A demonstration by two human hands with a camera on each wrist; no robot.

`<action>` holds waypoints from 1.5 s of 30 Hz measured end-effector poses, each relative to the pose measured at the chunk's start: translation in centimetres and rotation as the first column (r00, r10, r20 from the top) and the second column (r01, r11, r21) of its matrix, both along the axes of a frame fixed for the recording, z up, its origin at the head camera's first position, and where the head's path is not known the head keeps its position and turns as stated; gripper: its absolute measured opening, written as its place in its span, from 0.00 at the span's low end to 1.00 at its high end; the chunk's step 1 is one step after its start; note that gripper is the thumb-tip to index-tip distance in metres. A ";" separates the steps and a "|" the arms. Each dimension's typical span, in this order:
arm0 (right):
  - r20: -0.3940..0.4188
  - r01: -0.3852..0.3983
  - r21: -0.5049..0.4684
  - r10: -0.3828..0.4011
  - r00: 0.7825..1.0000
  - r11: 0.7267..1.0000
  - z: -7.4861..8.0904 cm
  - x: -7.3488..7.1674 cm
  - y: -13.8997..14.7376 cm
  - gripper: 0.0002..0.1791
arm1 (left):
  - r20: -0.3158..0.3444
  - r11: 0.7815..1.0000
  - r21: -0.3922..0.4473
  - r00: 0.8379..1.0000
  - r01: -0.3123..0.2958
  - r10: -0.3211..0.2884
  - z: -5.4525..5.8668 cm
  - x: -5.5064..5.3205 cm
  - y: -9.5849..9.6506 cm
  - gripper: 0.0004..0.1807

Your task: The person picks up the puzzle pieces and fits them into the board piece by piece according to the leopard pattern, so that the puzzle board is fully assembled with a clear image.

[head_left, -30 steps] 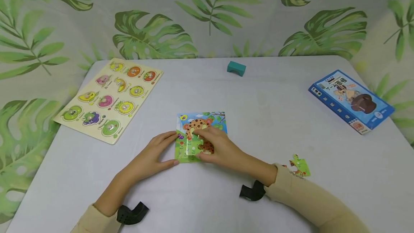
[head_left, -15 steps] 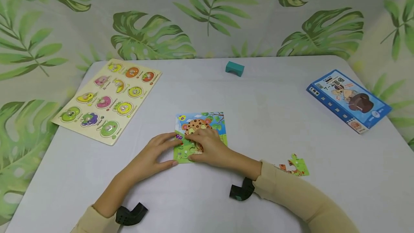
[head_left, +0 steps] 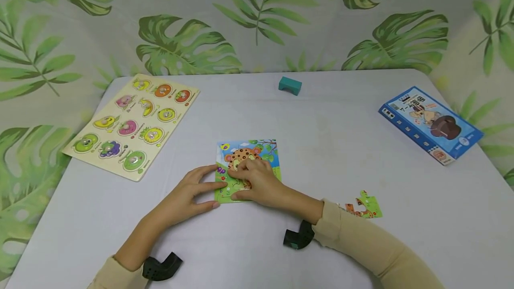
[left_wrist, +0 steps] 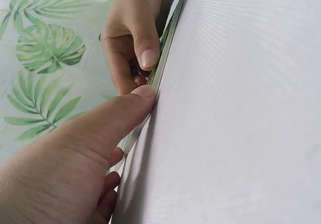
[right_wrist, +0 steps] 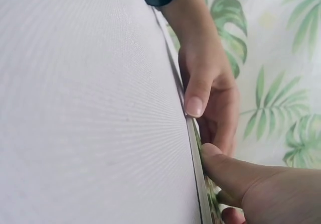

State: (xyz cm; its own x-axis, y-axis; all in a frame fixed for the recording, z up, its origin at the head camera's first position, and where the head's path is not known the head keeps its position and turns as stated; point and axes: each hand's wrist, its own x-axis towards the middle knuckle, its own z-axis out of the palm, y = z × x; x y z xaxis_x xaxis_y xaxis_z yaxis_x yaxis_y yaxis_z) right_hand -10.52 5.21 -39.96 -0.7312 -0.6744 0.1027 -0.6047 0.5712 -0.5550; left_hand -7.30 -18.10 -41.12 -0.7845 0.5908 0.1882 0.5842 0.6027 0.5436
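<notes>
A small square jigsaw puzzle (head_left: 273, 150) with a spotted leopard picture lies on the white table, mid-view. My right hand (head_left: 263, 186) covers its middle and right. Thumb and bent index finger are at a green puzzle piece (head_left: 230, 188) in the lower left of the board, which now lies nearly flat. My left hand (head_left: 188, 197) spreads along the left edge, fingers mostly straight, one fingertip reaching onto the board by that piece. In the left wrist view the left thumb (left_wrist: 143, 92) touches the board's edge. Part of the picture is hidden under the right hand.
Loose puzzle pieces (head_left: 372, 206) lie to the right, partly behind the right sleeve (head_left: 361, 235). A wooden fruit puzzle board (head_left: 132, 128) is at the left. A teal block (head_left: 290, 85) sits at the back, a blue box (head_left: 431, 124) at the right.
The right hand has moved slightly left and down, bringing the green piece from above the leopard to the board's lower left. A left fingertip has come further onto the board.
</notes>
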 end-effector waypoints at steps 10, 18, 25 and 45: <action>0.051 -0.055 0.120 0.049 0.997 0.991 0.9 0.3 0.4 0.35 | 0.043 1.000 -0.019 0.999 -0.021 0.022 0.3 0.1 0.1 0.24; 0.233 -0.019 0.034 0.011 0.972 0.999 2.3 0.3 1.4 0.33 | 0.059 1.000 -0.013 0.998 -0.029 0.029 0.3 0.0 0.2 0.24; 0.243 0.079 -0.123 -0.047 0.969 0.989 5.5 1.4 4.9 0.34 | 0.043 0.999 -0.003 0.998 -0.036 0.036 0.2 0.1 0.3 0.23; 0.146 0.359 -0.226 -0.333 0.932 0.905 6.4 6.6 17.5 0.42 | 0.060 0.999 -0.002 0.997 -0.053 0.053 0.1 0.2 0.3 0.23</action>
State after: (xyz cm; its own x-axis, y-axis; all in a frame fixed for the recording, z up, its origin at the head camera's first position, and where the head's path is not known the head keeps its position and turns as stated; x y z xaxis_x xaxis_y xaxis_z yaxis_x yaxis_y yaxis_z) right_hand -3.91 22.69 -33.56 -0.9292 -0.3399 0.1448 -0.3268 0.5730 -0.7516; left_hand -7.14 -17.83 -41.01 -0.8248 0.5479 0.1393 0.5175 0.6325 0.5763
